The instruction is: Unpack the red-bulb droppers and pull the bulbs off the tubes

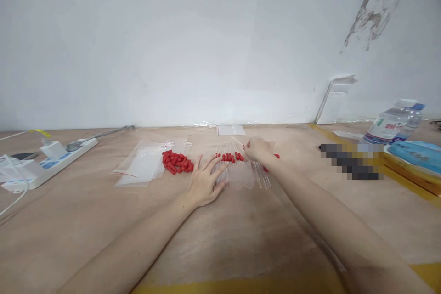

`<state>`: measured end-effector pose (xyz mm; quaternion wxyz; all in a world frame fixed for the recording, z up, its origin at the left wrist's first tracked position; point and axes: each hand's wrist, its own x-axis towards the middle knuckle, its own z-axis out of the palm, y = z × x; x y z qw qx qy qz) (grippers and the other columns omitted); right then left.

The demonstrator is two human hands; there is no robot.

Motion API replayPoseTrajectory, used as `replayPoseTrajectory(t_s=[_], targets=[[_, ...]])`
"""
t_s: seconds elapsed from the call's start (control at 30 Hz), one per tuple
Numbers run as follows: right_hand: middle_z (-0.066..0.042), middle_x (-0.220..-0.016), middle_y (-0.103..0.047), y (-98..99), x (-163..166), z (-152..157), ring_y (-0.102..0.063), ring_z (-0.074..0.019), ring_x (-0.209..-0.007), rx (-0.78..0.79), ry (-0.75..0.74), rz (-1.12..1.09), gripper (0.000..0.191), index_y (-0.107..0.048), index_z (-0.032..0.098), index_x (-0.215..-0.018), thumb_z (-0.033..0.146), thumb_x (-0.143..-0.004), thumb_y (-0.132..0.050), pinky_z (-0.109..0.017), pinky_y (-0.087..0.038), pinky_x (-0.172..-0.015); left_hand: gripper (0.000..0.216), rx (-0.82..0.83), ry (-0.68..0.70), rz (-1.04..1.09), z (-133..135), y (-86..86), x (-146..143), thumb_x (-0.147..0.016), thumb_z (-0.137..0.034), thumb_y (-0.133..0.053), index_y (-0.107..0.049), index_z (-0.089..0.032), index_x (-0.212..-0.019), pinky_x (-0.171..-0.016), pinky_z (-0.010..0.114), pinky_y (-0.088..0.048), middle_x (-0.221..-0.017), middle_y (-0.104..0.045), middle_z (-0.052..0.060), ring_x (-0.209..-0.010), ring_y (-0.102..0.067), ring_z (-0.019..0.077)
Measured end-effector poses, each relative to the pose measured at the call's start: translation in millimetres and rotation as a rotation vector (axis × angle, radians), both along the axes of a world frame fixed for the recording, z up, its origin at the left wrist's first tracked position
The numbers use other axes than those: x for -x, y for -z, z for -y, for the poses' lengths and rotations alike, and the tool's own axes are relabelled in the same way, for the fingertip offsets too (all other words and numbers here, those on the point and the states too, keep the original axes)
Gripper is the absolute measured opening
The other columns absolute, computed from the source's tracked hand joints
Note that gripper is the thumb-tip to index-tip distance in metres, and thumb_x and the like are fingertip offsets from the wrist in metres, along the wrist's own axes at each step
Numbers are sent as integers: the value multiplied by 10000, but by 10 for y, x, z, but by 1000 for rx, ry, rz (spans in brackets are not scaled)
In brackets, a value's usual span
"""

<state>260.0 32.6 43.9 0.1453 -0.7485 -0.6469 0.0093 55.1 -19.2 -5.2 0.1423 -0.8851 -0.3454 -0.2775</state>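
My left hand [206, 181] lies flat with fingers spread, its fingertips at the left end of a row of thin clear tubes [243, 175]. Small red caps [230, 157] sit in a line along the far side of these tubes, with thin clear lengths fanning out beyond them. Just right of that line, my right hand [257, 150] is closed in a pinch on a red-tipped thin clear tube [237, 140], which points away to the left. A heap of loose red caps [176, 161] rests beside my left hand. More red caps [276, 156] are partly hidden by my right wrist.
Clear zip bags [139, 163] lie left of the heap, and a small white card [230, 130] is by the wall. A power strip [74, 156] with cables stands far left. Water bottles [387, 124], a blue packet [416, 154] and a blurred dark object [349, 161] are right.
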Motion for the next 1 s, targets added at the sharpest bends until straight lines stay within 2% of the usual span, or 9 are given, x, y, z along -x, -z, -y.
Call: replayPoseTrajectory(t_s=[0.03, 0.13, 0.27, 0.43, 0.53, 0.6, 0.83, 1.0], targets=[[-73, -804, -653, 2, -2, 94, -571, -223, -800, -69, -47, -11, 207, -629, 200, -764, 317, -787, -459, -399, -294, -764, 423, -34, -36, 33, -8, 6, -4, -848, -350, -438, -433, -239, -1257, -1024, 527, -144, -1264, -472, 102, -1198, -380, 261], [-28, -796, -659, 128, -8, 414, -549, -180, -793, -354, -312, -74, 153, -599, 213, -760, 311, -797, -487, -374, -250, -796, 390, -115, -103, 98, -33, 14, -30, -863, -281, -419, -439, -246, -1251, -1024, 508, -148, -1269, -476, 86, -1198, -383, 253], [6, -783, -659, 407, 4, 730, -535, -144, -777, -487, -508, -110, 107, -577, 215, -776, 280, -817, -502, -357, -218, -833, 333, -155, -61, 85, -39, 16, -72, -869, -263, -436, -482, -299, -1197, -1023, 520, -105, -1173, -563, 45, -1136, -448, 233], [13, -771, -657, 515, 22, 791, -523, -134, -757, -503, -534, -125, 113, -580, 214, -785, 289, -822, -506, -351, -226, -857, 194, -163, 3, 44, -26, 39, -79, -870, -256, -448, -604, -310, -972, -1002, 502, -138, -856, -667, -9, -881, -556, 182], [-17, -867, -665, 499, 29, 762, -519, -161, -822, -495, -574, -114, 214, -601, 239, -942, 384, -814, -512, -382, -216, -875, 186, -175, 11, 33, -16, 35, -74, -870, -237, -445, -612, -295, -928, -994, 490, -144, -801, -668, -20, -827, -554, 169], [-22, -871, -668, 490, 42, 746, -511, -171, -859, -494, -602, -67, 240, -615, 270, -976, 410, -820, -498, -408, -190, -892, 182, -200, 14, 29, -7, 17, -80, -868, -223, -443, -611, -281, -907, -991, 491, -137, -787, -666, -25, -817, -550, 166], [8, -668, -655, 418, 113, 760, -507, -167, -794, -415, -604, 125, 224, -659, 264, -704, 384, -818, -509, -468, -132, -906, 187, -203, -48, -7, 39, -3, -138, -857, -236, -434, -596, -223, -765, -953, 489, -166, -699, -634, -8, -794, -524, 182], [30, -630, -641, 431, 151, 787, -501, -149, -760, -577, -528, 129, 223, -631, 241, -635, 360, -801, -541, -459, -111, -923, 203, -118, -110, 51, 64, -5, -183, -863, -239, -420, -576, -211, -738, -932, 468, -181, -710, -638, -12, -807, -512, 187]])
